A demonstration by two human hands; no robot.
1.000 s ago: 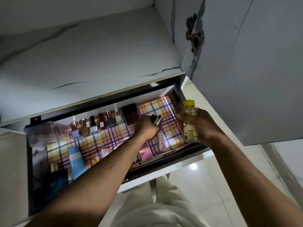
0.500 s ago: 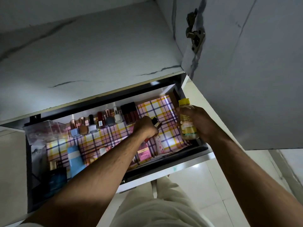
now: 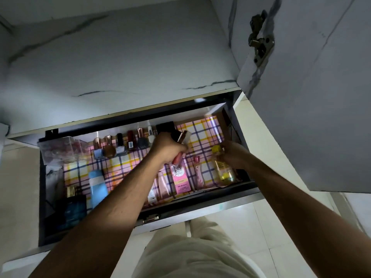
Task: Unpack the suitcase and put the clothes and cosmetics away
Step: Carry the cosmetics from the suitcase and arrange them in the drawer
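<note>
Reaching into the open drawer (image 3: pixel 200 199), both bare hands over its checked liner (image 3: pixel 202 129); right hand (image 3: pixel 233 155) closed around the upper part of a clear bottle (image 3: pixel 222 169) with yellow cap and yellowish liquid, the bottle leaning at the drawer's right end, its base down at or close to the liner near the front wall, contact hard to judge; left hand (image 3: pixel 167 148) fisted around several small cosmetics, a dark cap with metallic collar (image 3: pixel 180 136) poking out above the knuckles, a pinkish tube end (image 3: pixel 177 158) showing below; hand held above mid-drawer; below it lie a pink BB cream box (image 3: pixel 180 180), a pale tube (image 3: pixel 162 185) and a small pink bottle (image 3: pixel 198 173); row of nail polish bottles (image 3: pixel 120 144) upright along the back wall; clear plastic box (image 3: pixel 62 149) in the back left corner; light blue bottle (image 3: pixel 97 184) and dark blue perfume bottle (image 3: pixel 73 206) at the left front; cabinet door (image 3: pixel 321 97) swung open on the right, hinge (image 3: pixel 260 44) exposed.
</note>
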